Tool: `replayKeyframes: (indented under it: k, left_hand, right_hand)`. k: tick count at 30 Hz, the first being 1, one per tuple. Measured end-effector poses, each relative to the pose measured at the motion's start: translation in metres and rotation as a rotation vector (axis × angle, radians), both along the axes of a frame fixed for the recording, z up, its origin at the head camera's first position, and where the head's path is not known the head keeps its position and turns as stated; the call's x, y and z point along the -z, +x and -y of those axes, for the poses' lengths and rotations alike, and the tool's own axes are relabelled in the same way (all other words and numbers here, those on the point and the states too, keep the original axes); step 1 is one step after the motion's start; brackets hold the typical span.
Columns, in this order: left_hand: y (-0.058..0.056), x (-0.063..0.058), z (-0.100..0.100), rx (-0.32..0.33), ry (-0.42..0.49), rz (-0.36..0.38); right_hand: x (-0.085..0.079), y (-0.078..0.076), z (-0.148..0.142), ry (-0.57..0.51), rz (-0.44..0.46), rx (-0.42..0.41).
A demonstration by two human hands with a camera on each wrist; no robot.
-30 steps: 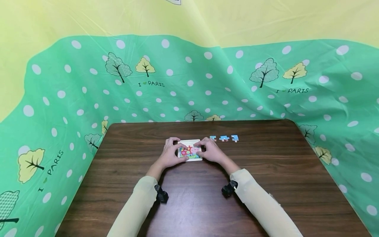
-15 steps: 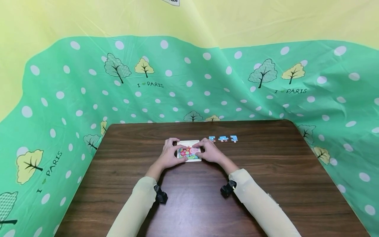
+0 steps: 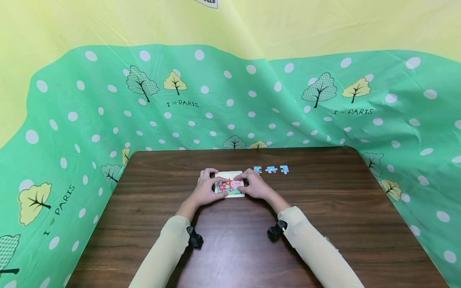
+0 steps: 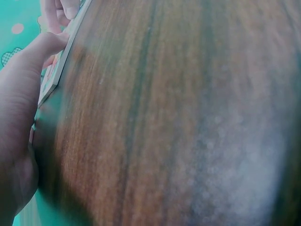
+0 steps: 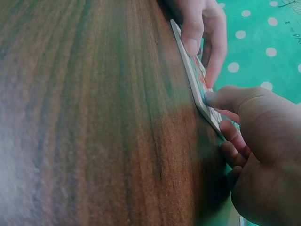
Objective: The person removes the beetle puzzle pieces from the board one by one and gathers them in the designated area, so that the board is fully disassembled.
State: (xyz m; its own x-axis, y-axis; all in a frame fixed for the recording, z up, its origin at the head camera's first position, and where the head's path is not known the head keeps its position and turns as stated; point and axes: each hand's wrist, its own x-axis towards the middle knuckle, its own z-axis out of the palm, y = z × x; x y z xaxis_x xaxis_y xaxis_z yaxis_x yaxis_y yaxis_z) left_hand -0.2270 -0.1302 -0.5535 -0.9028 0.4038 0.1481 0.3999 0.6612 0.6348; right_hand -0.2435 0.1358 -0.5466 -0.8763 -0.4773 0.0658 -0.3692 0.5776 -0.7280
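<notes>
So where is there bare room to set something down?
Tabletop is bare right of the loose jigsaw pieces, left of the left hand and between the sleeves. Crowded: the jigsaw tray, and the pieces beside the right hand.

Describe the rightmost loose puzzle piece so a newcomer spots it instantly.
On the dark brown table, the left hand and right hand touch a white-edged puzzle. Beyond the right hand, toward the far edge, three loose pieces form a row. The rightmost piece is the end one farthest from the hands.
</notes>
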Motion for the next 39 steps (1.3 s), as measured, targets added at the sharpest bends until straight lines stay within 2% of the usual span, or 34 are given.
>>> replayKeyframes:
  k: [6, 13, 18, 20, 21, 22, 29, 35, 39]
  left_hand:
    - [-0.001, 0.001, 0.0, 0.001, -0.004, -0.004]
    - [-0.001, 0.001, 0.0, -0.001, -0.008, 0.001]
    - [-0.001, 0.001, 0.0, -0.002, -0.008, 0.008]
    - [-0.001, 0.001, 0.0, -0.002, -0.012, 0.009]
    - [-0.001, 0.002, 0.0, -0.001, -0.012, 0.011]
    - [-0.001, 0.002, 0.0, -0.002, -0.013, 0.013]
    - [-0.001, 0.002, 0.0, -0.001, -0.008, 0.011]
    - [-0.002, 0.002, 0.0, 0.002, -0.022, 0.014]
    - [-0.001, 0.001, 0.0, 0.002, -0.022, 0.02]
  right_hand:
    - [0.02, -0.01, -0.003, -0.018, -0.057, -0.01]
    - [-0.007, 0.003, 0.003, -0.028, -0.029, -0.016]
    - [-0.003, 0.003, 0.0, -0.044, -0.094, -0.037]
    - [0.008, -0.002, -0.004, -0.056, -0.124, -0.048]
    - [0.005, -0.002, -0.003, -0.056, -0.112, -0.046]
    - [0.009, -0.004, -0.004, -0.056, -0.129, -0.05]
    - [0.013, -0.011, -0.007, -0.036, -0.144, -0.046]
    - [0.037, -0.025, -0.009, 0.002, -0.154, -0.027]
    - [0.046, -0.031, -0.01, 0.035, -0.158, 0.0]
